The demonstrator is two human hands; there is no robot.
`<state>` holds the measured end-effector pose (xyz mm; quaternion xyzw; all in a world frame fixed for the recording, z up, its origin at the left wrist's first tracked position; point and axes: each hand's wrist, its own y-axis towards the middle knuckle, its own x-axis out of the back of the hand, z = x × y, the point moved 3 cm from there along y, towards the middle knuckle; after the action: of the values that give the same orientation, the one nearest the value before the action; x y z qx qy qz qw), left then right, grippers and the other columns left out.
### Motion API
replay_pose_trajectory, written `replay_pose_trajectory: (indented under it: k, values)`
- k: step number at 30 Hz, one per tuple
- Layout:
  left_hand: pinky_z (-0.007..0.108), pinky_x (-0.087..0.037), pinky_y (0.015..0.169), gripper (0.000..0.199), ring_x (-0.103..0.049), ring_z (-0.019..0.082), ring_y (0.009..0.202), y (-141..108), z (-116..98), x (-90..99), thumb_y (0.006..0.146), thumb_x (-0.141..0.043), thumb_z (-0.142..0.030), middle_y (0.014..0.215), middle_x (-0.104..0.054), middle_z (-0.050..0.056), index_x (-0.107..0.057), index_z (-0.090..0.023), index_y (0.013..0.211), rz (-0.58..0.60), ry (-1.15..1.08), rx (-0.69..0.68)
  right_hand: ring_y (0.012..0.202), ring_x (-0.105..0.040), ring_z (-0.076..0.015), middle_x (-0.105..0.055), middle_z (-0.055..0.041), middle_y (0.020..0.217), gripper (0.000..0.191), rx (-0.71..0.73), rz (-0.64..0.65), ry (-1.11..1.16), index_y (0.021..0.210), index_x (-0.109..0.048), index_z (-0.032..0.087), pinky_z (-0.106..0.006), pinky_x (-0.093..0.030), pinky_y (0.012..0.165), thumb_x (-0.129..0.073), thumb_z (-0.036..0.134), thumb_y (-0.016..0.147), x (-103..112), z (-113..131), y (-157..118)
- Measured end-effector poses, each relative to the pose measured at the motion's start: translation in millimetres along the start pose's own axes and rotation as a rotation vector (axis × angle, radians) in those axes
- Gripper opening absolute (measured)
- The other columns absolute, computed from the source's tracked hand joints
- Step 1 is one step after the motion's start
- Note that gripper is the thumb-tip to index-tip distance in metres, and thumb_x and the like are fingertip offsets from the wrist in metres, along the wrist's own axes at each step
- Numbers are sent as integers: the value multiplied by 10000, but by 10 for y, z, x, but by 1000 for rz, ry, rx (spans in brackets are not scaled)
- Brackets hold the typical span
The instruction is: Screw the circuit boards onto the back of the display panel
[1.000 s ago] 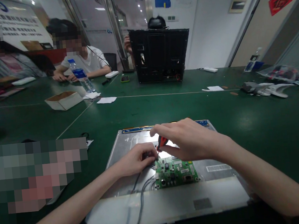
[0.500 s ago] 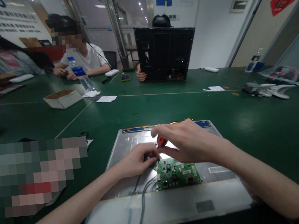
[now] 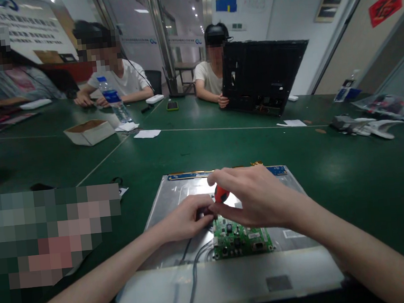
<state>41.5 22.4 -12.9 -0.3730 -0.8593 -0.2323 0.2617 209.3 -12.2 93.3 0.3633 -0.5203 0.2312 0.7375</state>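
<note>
Head view: a red-and-black screwdriver (image 3: pixel 221 193) is held over the far left corner of a green circuit board (image 3: pixel 242 238).
The screwdriver's handle is gripped by the bent fingers and thumb of the right hand (image 3: pixel 254 191); beside it, the fingers of the left hand (image 3: pixel 190 214) are curled, though whether anything is pinched there cannot be told. The handle is set steeply, its lower end seemingly directed down at the corner; the shaft is hidden. It is judged light and stiff, best grasped around the handle. The board, its long axis running left to right, is borne on a metal-backed display panel (image 3: pixel 160 201); it is judged light, rigid and fragile, to be taken by its edges, clear of the grey cables (image 3: pixel 193 276) at left.
</note>
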Motion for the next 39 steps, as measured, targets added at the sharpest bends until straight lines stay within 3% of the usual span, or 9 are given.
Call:
replay_pose_trajectory:
  k: [3,6,9,16,22,30,39]
  values:
    - [266,-404,618,93,-539,169,671,-6,1,2,841,-520,-179,727,-606,15,-582,-169,773,1,-7,17,673,-603,-153,-715,-29,863,227,-85,24,-54,1026,-544,173,-263,-276,545,-565,389,959,-4,-15,10]
    - [276,-425,641,85,-558,176,695,-23,17,-5,843,-535,-172,790,-647,32,-620,-167,844,0,-8,47,701,-617,-154,-717,-46,895,158,-83,5,-19,1063,-533,163,-262,-291,547,-512,274,952,-1,-20,12]
    - [276,-423,637,102,-559,175,689,-37,38,-9,855,-540,-178,790,-649,29,-639,-166,875,-3,11,62,693,-604,-151,-699,-51,896,265,-52,-13,37,1133,-495,143,-257,-308,544,-527,214,880,7,-35,-3]
    - [293,-431,670,93,-573,186,712,-27,8,7,861,-543,-192,786,-644,33,-630,-167,838,14,43,53,611,-570,-136,-702,-20,814,261,-73,23,-39,1047,-529,185,-261,-238,528,-519,438,987,4,-66,-3]
    - [282,-431,651,91,-562,176,702,-43,37,-8,852,-543,-183,796,-649,31,-632,-161,860,-7,29,69,633,-553,-135,-680,-37,823,173,-52,35,-16,1061,-511,154,-263,-261,544,-505,264,928,26,-23,-15]
    - [285,-429,649,103,-561,182,700,-49,55,-19,868,-547,-200,786,-645,33,-642,-159,864,-3,37,64,673,-551,-132,-680,-44,891,190,2,37,25,1081,-497,154,-255,-282,548,-510,229,908,68,-16,-37]
    - [279,-406,618,86,-545,176,661,-34,42,-7,854,-536,-208,721,-605,14,-568,-164,787,3,79,61,683,-586,-129,-706,-9,880,198,-14,25,-47,992,-573,188,-269,-224,536,-563,386,986,65,-18,-23]
